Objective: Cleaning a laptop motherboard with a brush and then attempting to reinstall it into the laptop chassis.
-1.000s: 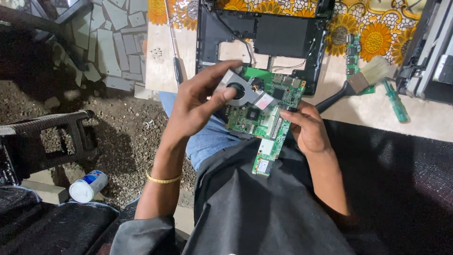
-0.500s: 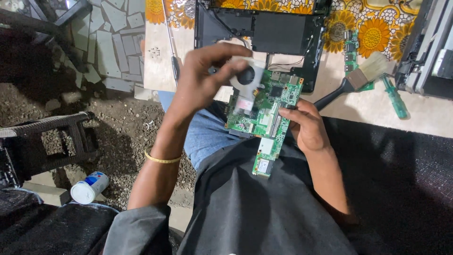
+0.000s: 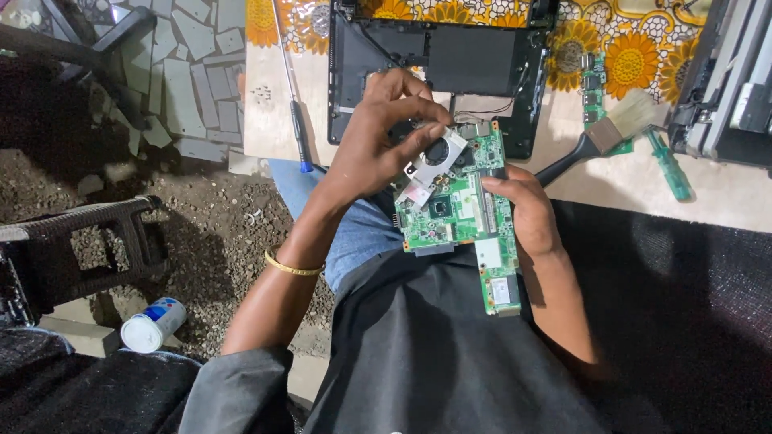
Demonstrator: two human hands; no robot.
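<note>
- The left hand (image 3: 378, 141) is pinching the cooling fan assembly (image 3: 432, 165) with fingers curled tight around it, right at the green motherboard's (image 3: 458, 210) upper left corner.
- The right hand (image 3: 527, 210) is gripping the motherboard by its right edge, thumb lying across the face, holding it over the lap.
- The board's long axis is running from the open laptop chassis (image 3: 438, 60) down toward the body.
- A paintbrush (image 3: 599, 137) is lying on the table to the right.

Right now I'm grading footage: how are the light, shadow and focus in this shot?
Head view: soft even light, no glare; green board and both hands, left, right, fairly sharp; ground at left in deep shadow; edges bend slightly, wide lens.
</note>
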